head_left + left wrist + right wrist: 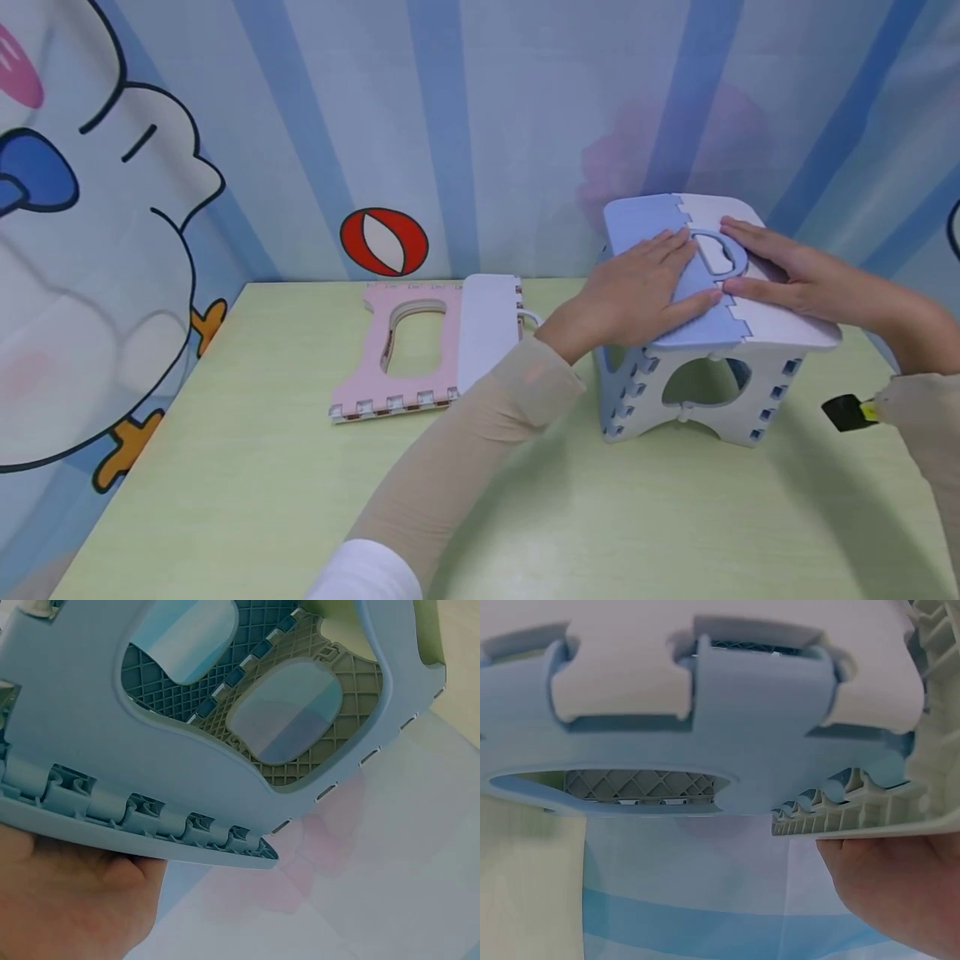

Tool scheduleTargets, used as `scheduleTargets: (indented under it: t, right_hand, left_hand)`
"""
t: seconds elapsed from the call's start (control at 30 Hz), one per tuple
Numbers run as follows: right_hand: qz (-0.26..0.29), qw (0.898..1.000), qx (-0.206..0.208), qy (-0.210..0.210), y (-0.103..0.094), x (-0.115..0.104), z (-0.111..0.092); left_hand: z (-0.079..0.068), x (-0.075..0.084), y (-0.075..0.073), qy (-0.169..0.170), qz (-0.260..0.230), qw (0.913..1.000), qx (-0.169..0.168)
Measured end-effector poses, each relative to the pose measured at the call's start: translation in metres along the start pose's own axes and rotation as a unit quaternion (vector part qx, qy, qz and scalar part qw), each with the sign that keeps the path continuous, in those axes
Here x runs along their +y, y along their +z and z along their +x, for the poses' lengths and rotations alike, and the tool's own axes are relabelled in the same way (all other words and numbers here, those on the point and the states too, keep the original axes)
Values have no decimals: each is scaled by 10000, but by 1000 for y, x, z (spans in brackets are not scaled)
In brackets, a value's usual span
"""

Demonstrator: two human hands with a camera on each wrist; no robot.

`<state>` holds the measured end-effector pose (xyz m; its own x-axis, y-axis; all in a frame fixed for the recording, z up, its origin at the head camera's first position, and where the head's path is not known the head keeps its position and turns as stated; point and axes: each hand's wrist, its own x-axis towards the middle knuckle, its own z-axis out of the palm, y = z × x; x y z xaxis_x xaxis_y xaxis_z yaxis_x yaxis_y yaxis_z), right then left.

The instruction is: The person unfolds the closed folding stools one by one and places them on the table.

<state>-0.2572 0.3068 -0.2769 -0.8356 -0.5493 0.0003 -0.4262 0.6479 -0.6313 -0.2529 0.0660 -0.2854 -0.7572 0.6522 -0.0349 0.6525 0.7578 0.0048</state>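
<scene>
Atop blue stool (712, 327) | left grip (637, 292), right grip (802, 277) | head view only: pink stool (459, 342)

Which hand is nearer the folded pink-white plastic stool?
Left hand: it rests on the blue half of the standing blue-white plastic stool, toward the folded stool; right hand lies on the white half, farther off.

I face a pale green tabletop (225, 500). On my right, a blue-and-white stool (708, 329) stands unfolded; left of it, a pink-and-white stool (474, 342) lies folded flat.
</scene>
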Motion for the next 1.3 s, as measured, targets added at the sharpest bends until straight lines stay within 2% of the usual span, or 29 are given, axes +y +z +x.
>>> scheduleTargets:
  t: [0.2, 0.53, 0.8, 0.97, 1.3]
  right_hand:
    - [-98, 9996, 266, -13, 1, -1, -2]
    - [-186, 9941, 986, 418, 9, 2, -9]
    - [-41, 9840, 1661, 640, 13, 8, -13]
    - [71, 9785, 1971, 604, 16, 13, -18]
    - [69, 9621, 2671, 542, 26, 21, -33]
  left_hand:
    - [2, 0, 0, 26, -143, 9999, 70]
    - [0, -5, 1, 37, -832, 9961, 308]
    - [-3, -6, 1, 106, -1202, 9900, 731]
    - [-8, -7, 1, 165, -1382, 9849, 1030]
    - [-19, -9, 5, 193, -1530, 9789, 1340]
